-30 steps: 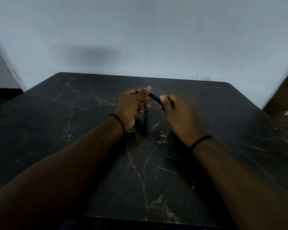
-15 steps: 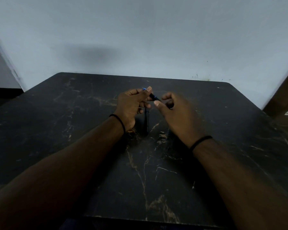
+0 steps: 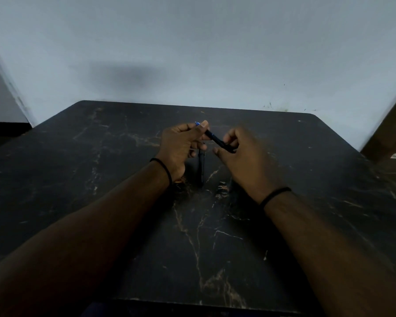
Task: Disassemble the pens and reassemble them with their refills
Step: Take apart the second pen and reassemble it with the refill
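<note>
Above the middle of the black marble table [image 3: 101, 202], I hold a dark pen [image 3: 216, 140] between both hands. My left hand [image 3: 183, 147] pinches its upper end, where a blue tip pokes out past the thumb. My right hand [image 3: 245, 156] has its fingers curled round the pen's lower end, thumb held away from it. A second dark pen [image 3: 201, 167] lies on the table just below and between my hands, pointing toward me.
A pale wall rises right behind the table's far edge. A brown wooden piece [image 3: 391, 133] stands at the right, past the table's corner. Dark floor shows at the far left.
My right hand's thumb has come off the pen and the fingers have shifted their hold along its lower end. The left hand and the pen have stayed put.
</note>
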Motion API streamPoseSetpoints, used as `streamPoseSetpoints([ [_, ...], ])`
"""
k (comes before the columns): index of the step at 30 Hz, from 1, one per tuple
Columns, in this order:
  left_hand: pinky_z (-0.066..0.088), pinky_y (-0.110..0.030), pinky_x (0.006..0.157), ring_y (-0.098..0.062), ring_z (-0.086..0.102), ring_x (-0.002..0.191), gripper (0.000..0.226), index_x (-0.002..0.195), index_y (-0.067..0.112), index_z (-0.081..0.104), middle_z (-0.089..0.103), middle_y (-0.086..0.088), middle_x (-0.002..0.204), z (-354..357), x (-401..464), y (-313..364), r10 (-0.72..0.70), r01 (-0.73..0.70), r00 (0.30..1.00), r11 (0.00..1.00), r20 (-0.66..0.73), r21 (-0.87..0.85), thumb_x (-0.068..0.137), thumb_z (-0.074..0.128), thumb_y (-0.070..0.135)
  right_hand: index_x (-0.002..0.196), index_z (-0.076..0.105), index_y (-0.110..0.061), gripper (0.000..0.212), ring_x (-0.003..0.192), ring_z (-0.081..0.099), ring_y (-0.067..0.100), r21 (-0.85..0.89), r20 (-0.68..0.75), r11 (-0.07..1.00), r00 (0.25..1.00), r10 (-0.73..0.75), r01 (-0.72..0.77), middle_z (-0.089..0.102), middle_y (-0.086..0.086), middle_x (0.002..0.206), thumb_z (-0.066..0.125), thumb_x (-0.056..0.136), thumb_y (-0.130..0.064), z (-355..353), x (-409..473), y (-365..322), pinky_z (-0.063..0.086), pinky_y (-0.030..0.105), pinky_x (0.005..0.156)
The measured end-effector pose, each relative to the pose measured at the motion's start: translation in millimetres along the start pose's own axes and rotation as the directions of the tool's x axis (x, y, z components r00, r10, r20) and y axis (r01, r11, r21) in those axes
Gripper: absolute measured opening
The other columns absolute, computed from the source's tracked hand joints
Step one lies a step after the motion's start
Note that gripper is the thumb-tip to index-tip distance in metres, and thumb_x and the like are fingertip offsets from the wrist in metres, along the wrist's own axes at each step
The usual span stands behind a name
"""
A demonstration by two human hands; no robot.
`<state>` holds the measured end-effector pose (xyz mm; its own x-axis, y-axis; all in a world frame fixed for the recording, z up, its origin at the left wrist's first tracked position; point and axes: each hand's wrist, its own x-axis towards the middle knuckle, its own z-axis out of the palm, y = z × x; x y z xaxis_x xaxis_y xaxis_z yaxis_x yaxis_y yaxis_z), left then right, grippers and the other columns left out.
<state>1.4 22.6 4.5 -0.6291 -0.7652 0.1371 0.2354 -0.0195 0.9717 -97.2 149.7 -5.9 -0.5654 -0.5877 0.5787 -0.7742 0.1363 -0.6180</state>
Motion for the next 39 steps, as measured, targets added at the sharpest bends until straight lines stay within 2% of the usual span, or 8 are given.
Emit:
streamPoseSetpoints([
  [6, 0.037, -0.02, 0.046, -0.012, 0.058, 0.054, 0.037, 0.109, -0.006, 0.066, 0.073, -0.009, 0.083, 0, -1, 1, -0.008, 0.008, 1.0, 1.0, -0.005, 0.001, 0.089, 0.069, 0.026, 0.073, 0.06, -0.019, 0.03, 0.062, 0.051, 0.016, -0.058, 0.047, 0.998, 0.999, -0.019, 0.022, 0.052, -0.006, 0.063, 0.053, 0.099, -0.033, 3, 3, 4, 0.032, 0.029, 0.06],
  [11, 0.038, -0.019, 0.045, -0.012, 0.058, 0.054, 0.035, 0.106, -0.005, 0.067, 0.073, -0.009, 0.081, 1, -1, 1, -0.005, 0.005, 1.0, 1.0, -0.003, -0.004, 0.089, 0.069, 0.025, 0.087, 0.057, -0.026, 0.023, 0.07, 0.056, 0.008, 0.012, -0.003, 1.0, 1.0, -0.019, 0.019, 0.056, -0.013, 0.076, 0.078, 0.08, -0.031, 5, 1, 4, 0.042, 0.025, 0.057],
  [18, 0.037, -0.019, 0.046, -0.012, 0.057, 0.056, 0.033, 0.107, -0.004, 0.068, 0.072, -0.011, 0.087, 0, -2, 1, -0.01, 0.01, 1.0, 1.0, 0.0, 0.008, 0.09, 0.068, 0.024, 0.072, 0.059, -0.023, 0.027, 0.064, 0.055, 0.019, -0.038, 0.066, 0.999, 0.998, -0.019, 0.022, 0.054, -0.005, 0.064, 0.055, 0.098, -0.031, 7, 5, 6, 0.038, 0.031, 0.061],
  [23, 0.038, -0.02, 0.047, -0.011, 0.057, 0.055, 0.033, 0.107, -0.003, 0.068, 0.072, -0.007, 0.082, 0, -3, 2, -0.01, 0.01, 1.0, 1.0, 0.0, 0.002, 0.089, 0.069, 0.024, 0.09, 0.06, -0.024, 0.021, 0.072, 0.055, 0.001, -0.009, 0.033, 1.0, 0.999, 0.018, -0.018, 0.058, -0.013, 0.079, 0.078, 0.082, -0.033, 3, 1, 2, 0.039, 0.021, 0.057],
  [26, 0.039, -0.02, 0.048, -0.012, 0.058, 0.057, 0.035, 0.108, -0.003, 0.068, 0.073, -0.01, 0.087, 1, -4, 3, -0.024, 0.024, 1.0, 1.0, 0.005, -0.008, 0.088, 0.07, 0.026, 0.086, 0.063, -0.02, 0.017, 0.07, 0.057, 0.009, -0.034, 0.027, 0.998, 0.998, 0.057, -0.056, 0.063, -0.008, 0.078, 0.079, 0.081, -0.027, -1, 1, -2, 0.045, 0.029, 0.059],
  [32, 0.047, -0.023, 0.06, -0.015, 0.073, 0.079, 0.037, 0.107, 0.0, 0.069, 0.077, -0.01, 0.096, 5, -6, 2, -0.031, 0.032, 0.999, 0.999, 0.017, -0.043, 0.084, 0.075, 0.028, 0.079, 0.067, -0.02, 0.016, 0.067, 0.061, 0.014, -0.082, 0.005, 0.995, 0.998, 0.061, -0.061, 0.066, -0.004, 0.072, 0.077, 0.082, -0.033, -8, -3, -12, 0.052, 0.037, 0.061],
  [36, 0.055, -0.026, 0.073, -0.018, 0.073, 0.092, 0.01, 0.087, 0.011, 0.073, 0.076, -0.012, 0.097, 2, -4, 4, -0.033, 0.043, 0.995, 0.993, 0.095, -0.11, 0.088, 0.07, 0.021, 0.075, 0.068, -0.021, 0.018, 0.062, 0.061, 0.013, -0.081, 0.015, 0.994, 0.997, 0.078, -0.077, 0.065, -0.005, 0.066, 0.076, 0.083, -0.035, -8, -1, -13, 0.052, 0.037, 0.059],
  [39, 0.056, -0.028, 0.079, -0.023, 0.072, 0.097, 0.014, 0.079, 0.013, 0.074, 0.076, -0.013, 0.096, 0, -3, 6, -0.001, 0.024, 0.99, 0.986, 0.142, -0.162, 0.09, 0.066, 0.015, 0.072, 0.067, -0.02, 0.019, 0.06, 0.062, 0.015, -0.05, 0.015, 0.996, 0.997, 0.073, -0.072, 0.065, -0.005, 0.064, 0.075, 0.083, -0.033, -5, -1, -11, 0.053, 0.04, 0.058],
])
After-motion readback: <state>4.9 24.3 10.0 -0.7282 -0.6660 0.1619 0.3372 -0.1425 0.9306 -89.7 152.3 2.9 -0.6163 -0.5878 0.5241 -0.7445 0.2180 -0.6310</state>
